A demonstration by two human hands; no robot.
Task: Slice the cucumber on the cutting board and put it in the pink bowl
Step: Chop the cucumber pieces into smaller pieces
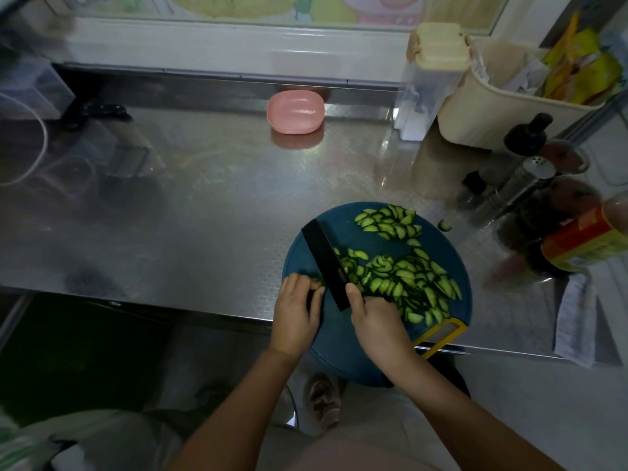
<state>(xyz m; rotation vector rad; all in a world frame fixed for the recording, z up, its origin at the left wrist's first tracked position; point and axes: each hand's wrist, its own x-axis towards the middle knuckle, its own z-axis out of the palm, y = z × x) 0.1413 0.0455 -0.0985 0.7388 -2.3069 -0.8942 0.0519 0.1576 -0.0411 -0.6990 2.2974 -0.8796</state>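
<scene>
The left hand [297,312] curls its fingertips down onto the last cucumber stub [317,282], pinning it to the round blue cutting board [339,355]. Just beside it, the right hand [377,319] grips the handle of a black knife [326,263], thumb against the blade, whose edge meets the stub. Sliced cucumber [407,277] lies heaped past the right hand's knuckles. The pink bowl [295,111] sits well beyond both hands at the back of the counter [204,215].
</scene>
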